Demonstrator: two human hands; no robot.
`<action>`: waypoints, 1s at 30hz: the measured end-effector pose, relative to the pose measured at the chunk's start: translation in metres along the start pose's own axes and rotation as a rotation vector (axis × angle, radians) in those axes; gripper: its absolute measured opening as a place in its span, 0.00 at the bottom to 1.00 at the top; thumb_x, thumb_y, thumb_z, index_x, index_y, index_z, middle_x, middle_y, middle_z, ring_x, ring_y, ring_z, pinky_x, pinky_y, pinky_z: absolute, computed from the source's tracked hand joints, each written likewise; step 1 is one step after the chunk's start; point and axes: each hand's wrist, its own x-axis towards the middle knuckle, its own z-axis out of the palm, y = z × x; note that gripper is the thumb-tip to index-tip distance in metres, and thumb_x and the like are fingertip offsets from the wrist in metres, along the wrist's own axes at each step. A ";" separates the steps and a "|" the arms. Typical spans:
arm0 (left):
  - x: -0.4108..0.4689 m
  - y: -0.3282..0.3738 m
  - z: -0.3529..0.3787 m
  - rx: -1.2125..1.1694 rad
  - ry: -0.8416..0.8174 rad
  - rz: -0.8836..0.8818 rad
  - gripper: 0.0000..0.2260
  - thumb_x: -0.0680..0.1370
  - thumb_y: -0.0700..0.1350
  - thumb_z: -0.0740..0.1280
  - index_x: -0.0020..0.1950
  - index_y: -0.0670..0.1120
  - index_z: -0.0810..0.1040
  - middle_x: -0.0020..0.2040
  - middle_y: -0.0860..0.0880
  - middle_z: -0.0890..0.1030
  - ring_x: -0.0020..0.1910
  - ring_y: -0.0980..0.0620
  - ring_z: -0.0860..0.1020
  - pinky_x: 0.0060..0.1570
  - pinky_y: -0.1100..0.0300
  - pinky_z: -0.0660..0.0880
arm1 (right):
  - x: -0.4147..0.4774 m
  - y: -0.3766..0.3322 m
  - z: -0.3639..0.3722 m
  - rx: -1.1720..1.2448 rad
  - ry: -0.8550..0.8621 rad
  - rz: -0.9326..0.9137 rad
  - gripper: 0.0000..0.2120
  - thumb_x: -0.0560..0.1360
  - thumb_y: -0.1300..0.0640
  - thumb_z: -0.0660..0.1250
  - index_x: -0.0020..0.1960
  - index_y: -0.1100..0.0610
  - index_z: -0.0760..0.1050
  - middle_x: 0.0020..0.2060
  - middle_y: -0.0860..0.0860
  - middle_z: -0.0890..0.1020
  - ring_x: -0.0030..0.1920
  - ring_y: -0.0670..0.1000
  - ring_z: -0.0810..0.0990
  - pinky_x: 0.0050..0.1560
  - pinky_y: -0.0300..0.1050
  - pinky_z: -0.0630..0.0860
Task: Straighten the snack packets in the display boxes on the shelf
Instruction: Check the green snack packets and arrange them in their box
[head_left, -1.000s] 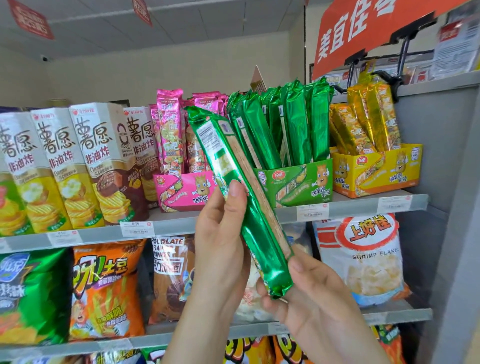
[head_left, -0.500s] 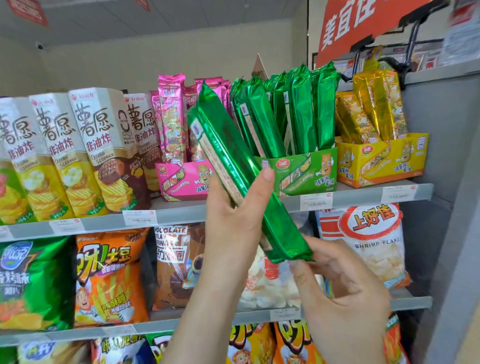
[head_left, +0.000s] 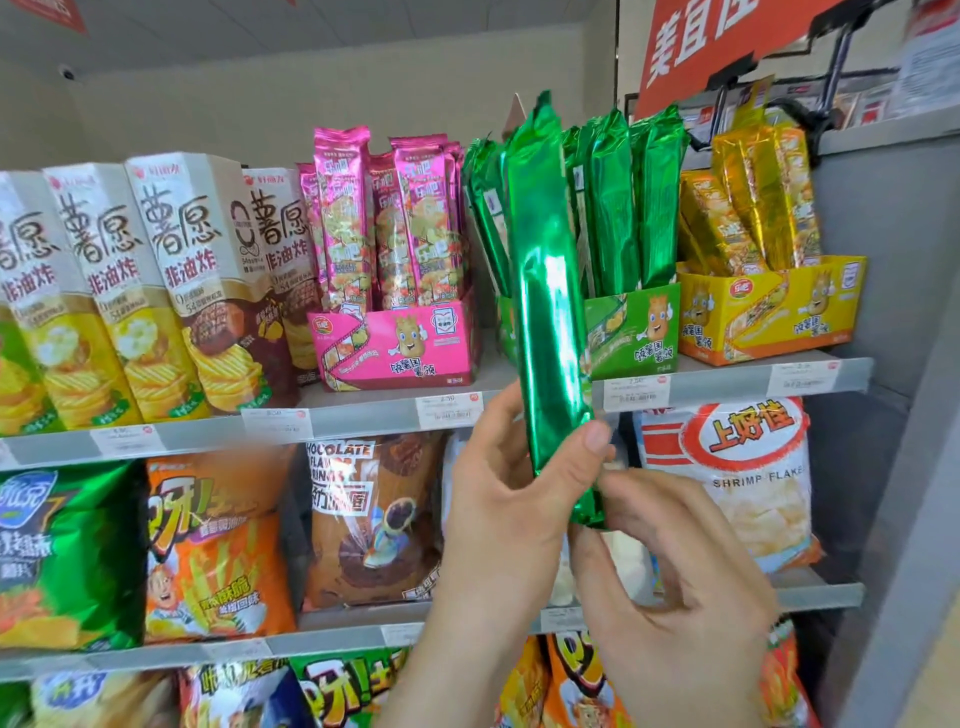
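Swinging up from a lean toward 11 o'clock, the green packet (head_left: 545, 312) now stands nearly upright, held before the green box (head_left: 636, 332). The left hand (head_left: 509, 509) pinches its lower part, thumb in front; the right hand (head_left: 675, 587) pinches the bottom seam. It looks ready to slot in, though standing packets (head_left: 613, 197) crowd that box. A pink box (head_left: 395, 348) sits at 9 o'clock, a yellow box (head_left: 769, 312) at 3.

Left grip (head_left: 498, 499), right grip (head_left: 675, 587) raised, both pinching

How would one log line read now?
green packet: near upright, in front of green box | left hand: grips lower part | right hand: pinches bottom end
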 end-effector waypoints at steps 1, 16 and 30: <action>-0.001 0.000 -0.001 -0.013 0.006 -0.002 0.19 0.70 0.50 0.74 0.57 0.44 0.79 0.45 0.48 0.85 0.44 0.51 0.83 0.45 0.54 0.80 | 0.000 0.000 0.000 0.066 -0.040 0.039 0.11 0.70 0.61 0.71 0.52 0.57 0.81 0.49 0.51 0.81 0.47 0.46 0.82 0.48 0.37 0.78; -0.007 -0.010 -0.008 -0.401 0.069 -0.273 0.23 0.76 0.52 0.62 0.62 0.37 0.77 0.59 0.38 0.81 0.60 0.41 0.79 0.62 0.47 0.73 | 0.012 -0.006 0.001 0.564 -0.225 0.649 0.21 0.53 0.59 0.78 0.45 0.50 0.82 0.40 0.48 0.84 0.34 0.45 0.79 0.38 0.34 0.78; 0.002 -0.005 -0.021 -0.297 0.024 -0.074 0.15 0.74 0.49 0.72 0.56 0.43 0.79 0.47 0.43 0.78 0.45 0.45 0.76 0.47 0.52 0.74 | 0.001 0.009 -0.001 -0.032 -0.154 0.034 0.09 0.71 0.54 0.74 0.48 0.58 0.84 0.49 0.49 0.83 0.43 0.43 0.83 0.47 0.34 0.78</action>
